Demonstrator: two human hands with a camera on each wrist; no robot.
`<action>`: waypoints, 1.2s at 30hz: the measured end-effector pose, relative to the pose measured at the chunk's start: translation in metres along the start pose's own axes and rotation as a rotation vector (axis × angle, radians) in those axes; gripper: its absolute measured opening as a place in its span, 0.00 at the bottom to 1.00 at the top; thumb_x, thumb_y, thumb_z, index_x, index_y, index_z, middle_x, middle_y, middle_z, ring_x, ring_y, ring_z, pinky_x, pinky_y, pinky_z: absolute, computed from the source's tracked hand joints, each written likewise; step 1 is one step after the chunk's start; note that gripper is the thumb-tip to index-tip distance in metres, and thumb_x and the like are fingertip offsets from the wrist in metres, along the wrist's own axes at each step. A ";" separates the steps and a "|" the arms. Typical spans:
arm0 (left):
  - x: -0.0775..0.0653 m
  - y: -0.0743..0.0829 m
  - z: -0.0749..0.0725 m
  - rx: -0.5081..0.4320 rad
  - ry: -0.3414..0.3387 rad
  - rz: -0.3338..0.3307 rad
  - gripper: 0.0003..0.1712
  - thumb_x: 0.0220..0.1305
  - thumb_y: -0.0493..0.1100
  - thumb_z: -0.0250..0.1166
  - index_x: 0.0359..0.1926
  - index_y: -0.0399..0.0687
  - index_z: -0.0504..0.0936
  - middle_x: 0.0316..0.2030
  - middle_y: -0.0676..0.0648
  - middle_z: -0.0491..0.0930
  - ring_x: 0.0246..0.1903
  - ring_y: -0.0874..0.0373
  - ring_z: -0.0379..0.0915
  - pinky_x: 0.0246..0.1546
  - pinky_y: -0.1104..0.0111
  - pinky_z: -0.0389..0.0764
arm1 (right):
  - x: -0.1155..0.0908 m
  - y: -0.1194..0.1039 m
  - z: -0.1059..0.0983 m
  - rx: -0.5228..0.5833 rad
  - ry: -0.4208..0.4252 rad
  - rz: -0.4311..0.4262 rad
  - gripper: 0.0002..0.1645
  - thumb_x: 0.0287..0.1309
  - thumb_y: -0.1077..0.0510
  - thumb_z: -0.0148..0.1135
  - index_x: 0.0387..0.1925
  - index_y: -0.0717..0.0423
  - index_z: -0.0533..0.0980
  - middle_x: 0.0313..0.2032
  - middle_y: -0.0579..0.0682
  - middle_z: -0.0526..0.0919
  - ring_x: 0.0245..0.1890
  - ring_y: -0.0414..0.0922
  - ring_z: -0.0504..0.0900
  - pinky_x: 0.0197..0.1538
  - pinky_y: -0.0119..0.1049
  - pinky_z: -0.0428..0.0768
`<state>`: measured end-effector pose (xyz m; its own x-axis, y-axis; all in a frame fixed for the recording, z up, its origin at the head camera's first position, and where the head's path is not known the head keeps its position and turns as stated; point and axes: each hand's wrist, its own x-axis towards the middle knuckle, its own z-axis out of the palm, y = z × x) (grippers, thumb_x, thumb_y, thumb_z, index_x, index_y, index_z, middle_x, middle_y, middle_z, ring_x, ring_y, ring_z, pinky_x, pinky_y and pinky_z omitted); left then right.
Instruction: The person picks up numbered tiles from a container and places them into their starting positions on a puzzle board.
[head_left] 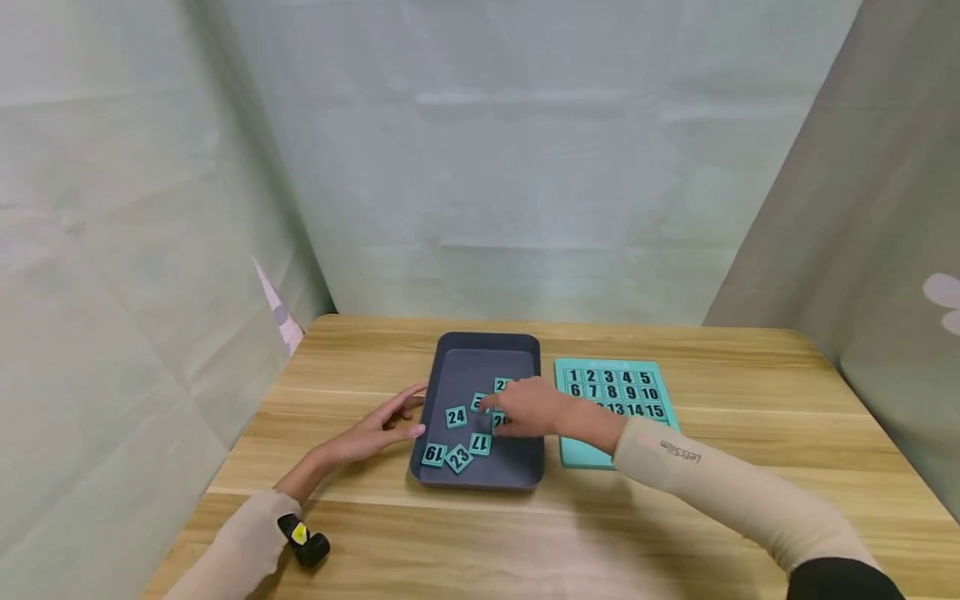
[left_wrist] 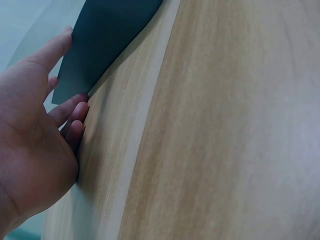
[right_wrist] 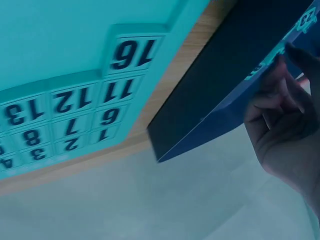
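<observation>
A dark tray (head_left: 465,358) holds several teal number tiles, among them 24 (head_left: 456,417), 19 (head_left: 434,454), 23 (head_left: 458,457) and 17 (head_left: 480,444). My right hand (head_left: 528,407) is over the tiles, its index fingertip at a partly covered tile (head_left: 477,403). The thumb is apart from that fingertip, near another tile (head_left: 499,423). At the tray's left side, my left hand (head_left: 378,429) touches the outer wall with loosely bent fingers. To the right lies a teal number board (head_left: 581,454); the right wrist view shows tile 16 (right_wrist: 134,54) seated below the row with 11.
Everything stands on a wooden table (head_left: 360,533). Pale cloth (head_left: 525,183) hangs behind and at both sides. The right forearm (head_left: 720,475) crosses over the board and hides part of it. A small black device (head_left: 303,542) sits on the left wrist.
</observation>
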<state>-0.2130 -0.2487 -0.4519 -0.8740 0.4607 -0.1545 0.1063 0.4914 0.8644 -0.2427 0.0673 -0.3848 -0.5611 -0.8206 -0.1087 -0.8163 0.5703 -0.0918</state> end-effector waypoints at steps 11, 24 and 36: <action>-0.001 0.000 -0.001 -0.003 -0.001 0.010 0.40 0.76 0.49 0.60 0.81 0.62 0.51 0.76 0.37 0.62 0.62 0.45 0.60 0.58 0.58 0.63 | 0.010 -0.009 0.008 -0.060 -0.117 -0.015 0.25 0.65 0.47 0.69 0.63 0.35 0.78 0.48 0.43 0.90 0.37 0.36 0.86 0.34 0.34 0.82; 0.001 -0.001 0.000 0.000 -0.002 0.052 0.39 0.76 0.48 0.59 0.81 0.57 0.52 0.75 0.35 0.63 0.60 0.44 0.60 0.56 0.58 0.63 | 0.011 -0.012 0.009 -0.051 -0.122 -0.029 0.27 0.63 0.45 0.71 0.63 0.36 0.78 0.45 0.42 0.90 0.35 0.34 0.84 0.40 0.35 0.84; 0.000 -0.001 0.000 0.003 -0.002 0.049 0.39 0.76 0.48 0.59 0.81 0.57 0.52 0.75 0.35 0.63 0.62 0.43 0.61 0.58 0.56 0.64 | 0.012 -0.014 0.011 -0.056 -0.112 -0.052 0.24 0.63 0.43 0.70 0.59 0.38 0.80 0.40 0.40 0.90 0.31 0.31 0.82 0.35 0.31 0.82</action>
<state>-0.2131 -0.2489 -0.4527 -0.8669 0.4855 -0.1133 0.1500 0.4707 0.8694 -0.2366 0.0503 -0.3960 -0.5014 -0.8379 -0.2156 -0.8521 0.5214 -0.0450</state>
